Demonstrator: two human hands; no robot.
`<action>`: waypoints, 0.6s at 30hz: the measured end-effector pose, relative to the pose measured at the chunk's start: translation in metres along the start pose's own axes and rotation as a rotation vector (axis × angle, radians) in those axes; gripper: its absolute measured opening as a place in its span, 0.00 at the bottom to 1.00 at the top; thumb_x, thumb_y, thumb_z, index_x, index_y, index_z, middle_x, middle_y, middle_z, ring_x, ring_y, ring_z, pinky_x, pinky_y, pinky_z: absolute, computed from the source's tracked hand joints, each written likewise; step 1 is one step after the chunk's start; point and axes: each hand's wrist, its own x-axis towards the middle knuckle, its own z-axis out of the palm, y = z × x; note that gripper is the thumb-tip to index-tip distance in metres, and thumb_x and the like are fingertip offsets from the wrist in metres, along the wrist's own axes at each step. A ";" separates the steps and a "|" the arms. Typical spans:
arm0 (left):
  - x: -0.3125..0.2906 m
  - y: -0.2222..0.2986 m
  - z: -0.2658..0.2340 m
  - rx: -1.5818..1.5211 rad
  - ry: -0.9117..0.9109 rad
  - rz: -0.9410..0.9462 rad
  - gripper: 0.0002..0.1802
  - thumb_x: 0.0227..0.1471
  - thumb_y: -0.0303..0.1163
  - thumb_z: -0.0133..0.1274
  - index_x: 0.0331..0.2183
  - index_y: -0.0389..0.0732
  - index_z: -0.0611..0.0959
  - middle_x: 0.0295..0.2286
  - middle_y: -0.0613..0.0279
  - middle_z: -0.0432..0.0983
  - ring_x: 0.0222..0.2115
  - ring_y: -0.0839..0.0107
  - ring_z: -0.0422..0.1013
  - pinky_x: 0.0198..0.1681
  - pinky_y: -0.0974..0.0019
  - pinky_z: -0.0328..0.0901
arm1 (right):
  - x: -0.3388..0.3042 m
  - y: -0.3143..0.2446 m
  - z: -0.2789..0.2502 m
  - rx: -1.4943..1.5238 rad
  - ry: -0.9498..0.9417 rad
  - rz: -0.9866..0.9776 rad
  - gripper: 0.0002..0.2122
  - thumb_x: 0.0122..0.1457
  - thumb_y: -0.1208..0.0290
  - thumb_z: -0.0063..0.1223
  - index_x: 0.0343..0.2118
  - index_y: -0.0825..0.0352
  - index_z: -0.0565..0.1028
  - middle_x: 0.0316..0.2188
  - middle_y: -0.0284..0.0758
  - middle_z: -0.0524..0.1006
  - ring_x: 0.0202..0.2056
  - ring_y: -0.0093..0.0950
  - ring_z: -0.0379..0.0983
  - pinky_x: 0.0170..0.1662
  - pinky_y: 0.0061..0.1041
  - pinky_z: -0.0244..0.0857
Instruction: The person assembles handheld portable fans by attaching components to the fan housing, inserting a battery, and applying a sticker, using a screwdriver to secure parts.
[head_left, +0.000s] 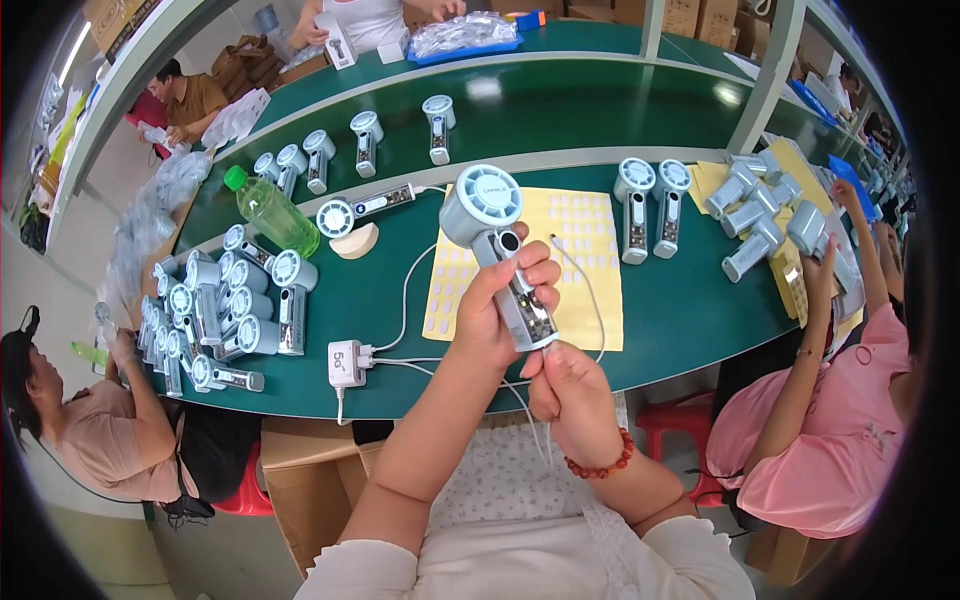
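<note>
My left hand (512, 285) is closed around the handle of a pale blue handheld fan (484, 203), raised upright over the table with its round head at the top. The handle has a clear window showing parts inside. At the handle's bottom end, my right hand (575, 395) pinches with its fingertips; what they hold is hidden. White cables (530, 415) hang close beside that hand. Behind the fan lies a yellow sheet (590, 320) of small white stickers, with a cable's dark tip resting on it. Another fan (370, 205) lies plugged into a cable.
A white charger block (346, 363) sits near the table edge. Many fans (205, 310) crowd the left, by a green bottle (270, 212). Two fans (634, 210) stand at right, before a heap of fans (750, 205). A metal post (765, 80) rises behind. Co-workers sit on both sides.
</note>
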 end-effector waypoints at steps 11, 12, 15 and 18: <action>-0.023 0.025 0.005 0.299 -0.112 -0.098 0.24 0.40 0.36 0.60 0.37 0.48 0.65 0.23 0.72 0.60 0.25 0.80 0.60 0.27 0.75 0.61 | -0.003 0.014 0.008 -0.153 -0.075 0.068 0.14 0.62 0.61 0.35 0.30 0.68 0.68 0.13 0.23 0.58 0.16 0.12 0.49 0.19 0.13 0.43; -0.024 0.026 0.006 0.290 -0.102 -0.109 0.25 0.39 0.36 0.60 0.37 0.48 0.65 0.23 0.72 0.60 0.24 0.80 0.60 0.27 0.75 0.61 | -0.002 0.016 0.008 -0.160 -0.086 0.075 0.14 0.62 0.62 0.36 0.31 0.68 0.68 0.13 0.23 0.58 0.16 0.12 0.49 0.19 0.13 0.43; -0.027 0.026 0.007 0.262 -0.121 -0.140 0.24 0.39 0.35 0.60 0.37 0.48 0.65 0.22 0.72 0.60 0.24 0.81 0.59 0.27 0.75 0.61 | -0.005 0.018 0.009 -0.162 -0.116 0.050 0.14 0.62 0.62 0.36 0.31 0.69 0.69 0.13 0.23 0.59 0.16 0.12 0.49 0.19 0.12 0.43; -0.025 0.028 0.005 0.219 -0.126 -0.134 0.24 0.40 0.33 0.60 0.38 0.48 0.64 0.22 0.73 0.60 0.23 0.82 0.59 0.25 0.76 0.61 | -0.001 0.019 0.010 -0.172 -0.117 0.047 0.14 0.62 0.62 0.35 0.32 0.69 0.69 0.14 0.23 0.59 0.16 0.12 0.49 0.19 0.12 0.43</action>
